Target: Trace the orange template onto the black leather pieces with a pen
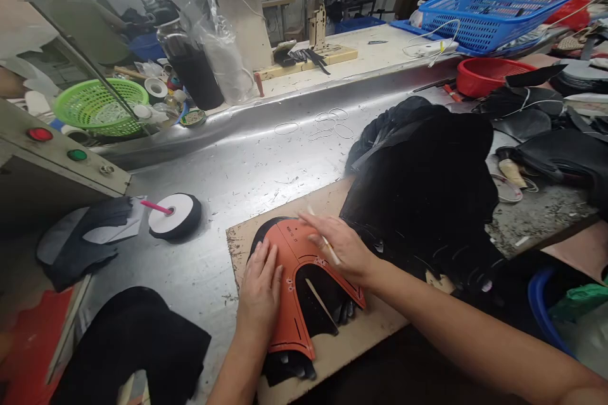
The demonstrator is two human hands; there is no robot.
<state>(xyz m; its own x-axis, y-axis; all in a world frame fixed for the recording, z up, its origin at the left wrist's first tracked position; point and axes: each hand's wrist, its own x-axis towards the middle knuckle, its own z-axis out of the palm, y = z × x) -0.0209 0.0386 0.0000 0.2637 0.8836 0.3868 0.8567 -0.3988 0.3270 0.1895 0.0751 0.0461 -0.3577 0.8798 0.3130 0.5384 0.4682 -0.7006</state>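
An orange U-shaped template (286, 239) with slots and printed marks lies on black cut pieces (316, 307) of the same kind of outline. My left hand (259, 294) rests flat on the template's left side, its fingers stretched out. Over the upper right of the template, my right hand (349, 247) is closed on a slim pale pen (331, 252). Whether the pen's tip touches the template or the black piece, I cannot tell. A tan board (363, 342) supports the template and pieces. Close by on the right is a big pile of black cut pieces (422, 183).
A black roll (178, 218) with a pink pen in it and another black piece (130, 323) sit at left on the metal table (228, 171). Thin rings (332, 123) lie farther back. Baskets, green (102, 98) and blue (479, 25), stand behind, with a red basin (482, 76).
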